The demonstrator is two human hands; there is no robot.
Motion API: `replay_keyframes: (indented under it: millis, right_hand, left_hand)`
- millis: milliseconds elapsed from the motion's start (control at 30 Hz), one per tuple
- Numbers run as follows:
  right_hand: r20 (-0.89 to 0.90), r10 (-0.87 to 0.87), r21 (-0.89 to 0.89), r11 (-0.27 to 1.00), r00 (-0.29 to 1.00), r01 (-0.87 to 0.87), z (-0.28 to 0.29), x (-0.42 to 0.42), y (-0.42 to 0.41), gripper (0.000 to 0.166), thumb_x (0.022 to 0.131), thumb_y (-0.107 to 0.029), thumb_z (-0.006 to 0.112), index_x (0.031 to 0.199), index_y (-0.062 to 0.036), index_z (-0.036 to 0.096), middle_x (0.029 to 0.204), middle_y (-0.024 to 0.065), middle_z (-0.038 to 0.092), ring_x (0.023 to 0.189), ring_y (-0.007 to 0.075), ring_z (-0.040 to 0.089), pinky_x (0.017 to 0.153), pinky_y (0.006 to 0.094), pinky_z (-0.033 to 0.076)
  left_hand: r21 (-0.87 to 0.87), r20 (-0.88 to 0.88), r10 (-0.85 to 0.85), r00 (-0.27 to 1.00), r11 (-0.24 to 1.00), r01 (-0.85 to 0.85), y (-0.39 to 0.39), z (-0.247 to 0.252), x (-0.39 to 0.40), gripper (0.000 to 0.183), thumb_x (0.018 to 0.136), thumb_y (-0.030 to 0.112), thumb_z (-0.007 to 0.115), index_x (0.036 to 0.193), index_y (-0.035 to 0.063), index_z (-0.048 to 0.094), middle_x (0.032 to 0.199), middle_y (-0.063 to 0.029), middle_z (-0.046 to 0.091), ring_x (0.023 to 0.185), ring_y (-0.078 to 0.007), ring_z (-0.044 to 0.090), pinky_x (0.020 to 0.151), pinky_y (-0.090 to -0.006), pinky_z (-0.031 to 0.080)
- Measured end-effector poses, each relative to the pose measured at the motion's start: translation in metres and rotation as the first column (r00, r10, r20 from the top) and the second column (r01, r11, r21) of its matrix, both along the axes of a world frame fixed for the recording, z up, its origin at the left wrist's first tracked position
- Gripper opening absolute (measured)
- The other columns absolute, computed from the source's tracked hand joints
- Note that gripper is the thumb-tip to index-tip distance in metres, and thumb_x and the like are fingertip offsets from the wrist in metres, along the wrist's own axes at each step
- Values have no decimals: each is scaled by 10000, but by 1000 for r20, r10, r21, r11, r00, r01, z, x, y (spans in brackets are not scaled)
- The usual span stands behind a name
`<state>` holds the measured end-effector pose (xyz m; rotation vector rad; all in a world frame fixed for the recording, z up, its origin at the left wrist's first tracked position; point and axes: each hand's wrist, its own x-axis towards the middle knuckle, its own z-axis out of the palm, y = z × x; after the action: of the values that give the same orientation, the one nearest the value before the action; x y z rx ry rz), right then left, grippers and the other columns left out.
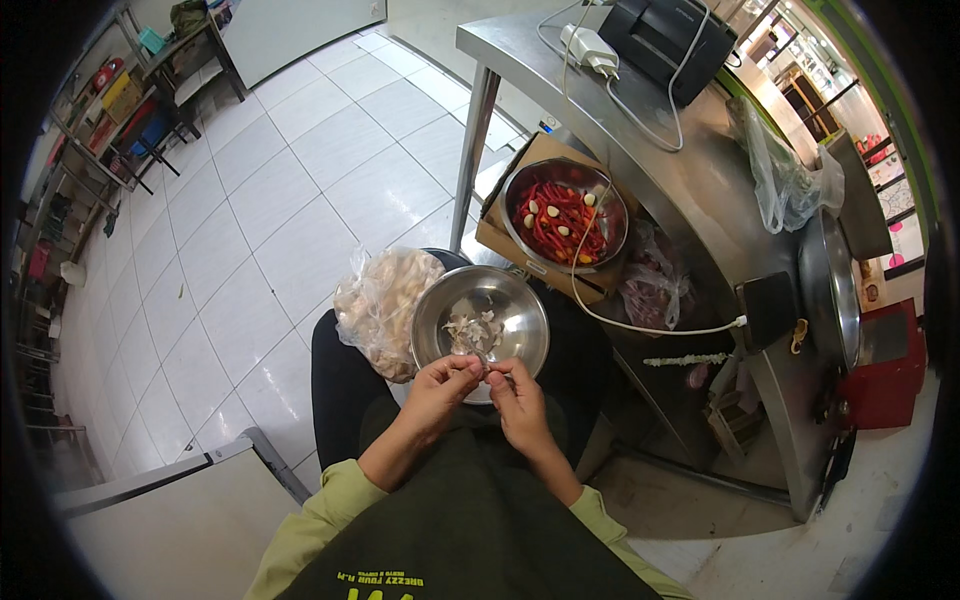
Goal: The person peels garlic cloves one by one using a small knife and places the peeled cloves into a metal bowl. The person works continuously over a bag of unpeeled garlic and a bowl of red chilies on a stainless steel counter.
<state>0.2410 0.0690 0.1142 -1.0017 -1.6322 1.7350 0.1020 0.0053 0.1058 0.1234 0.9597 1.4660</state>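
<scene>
Fingertips of my left hand [448, 382] and my right hand [517, 401] meet over the near rim of a stainless steel bowl [431, 341]. Both pinch a small piece of garlic, mostly hidden by the fingers. Papery garlic skins [476, 330] lie scattered on the bowl's bottom. The bowl rests on my lap, with a clear plastic bag of garlic [386, 307] against its left side. Beyond, to the right, a second steel bowl [514, 244] holds red chilies [574, 225] with several peeled garlic cloves [553, 211] on top.
The chili bowl stands on a cardboard box [501, 238]. A steel table [637, 142] on the right carries a black printer [667, 45], a white charger [590, 51] and a phone [766, 311]; its white cable [652, 328] hangs across the chili bowl. A plastic bag [652, 281] sits under the table.
</scene>
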Motion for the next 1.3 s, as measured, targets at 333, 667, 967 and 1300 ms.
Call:
replay_keyframes:
  millis: [333, 667, 967, 1300]
  right_hand:
    - [5, -41, -42, 998, 999, 42, 9, 11, 17, 231, 976, -234, 525, 1017, -8, 553, 829, 31, 595, 752, 103, 524, 682, 258, 441]
    - [180, -100, 205, 977, 978, 62, 7, 6, 20, 323, 967, -257, 535, 1043, 31, 660, 760, 60, 584, 606, 73, 534, 551, 230, 405]
    - [205, -289, -72, 948, 935, 309, -61, 16, 45, 325, 903, -338, 645, 923, -14, 655, 556, -44, 467, 426, 29, 388, 380, 198, 280]
    - [223, -326, 52, 945, 919, 323, -105, 20, 49, 155, 809, -55, 706, 741, -49, 567, 679, -42, 476, 512, 45, 420, 480, 225, 349]
  left_hand:
    - [2, -64, -88, 994, 996, 88, 2, -7, 6, 265, 888, 61, 632, 1124, -41, 568, 1020, -93, 644, 972, -134, 619, 851, -222, 485]
    - [10, 103, 46, 994, 999, -47, 8, -8, 4, 266, 919, 68, 590, 1170, -13, 560, 1029, -66, 639, 979, -137, 622, 874, -228, 504]
    - [-154, -230, -41, 972, 988, 5, 23, -66, -27, 198, 928, 217, 612, 929, 35, 687, 686, 44, 554, 578, -45, 415, 537, -199, 330]
    - [-60, -995, -62, 84, 998, 27, 59, -104, -32, 200, 818, 87, 584, 995, 59, 675, 888, -139, 650, 822, -303, 645, 711, -392, 504]
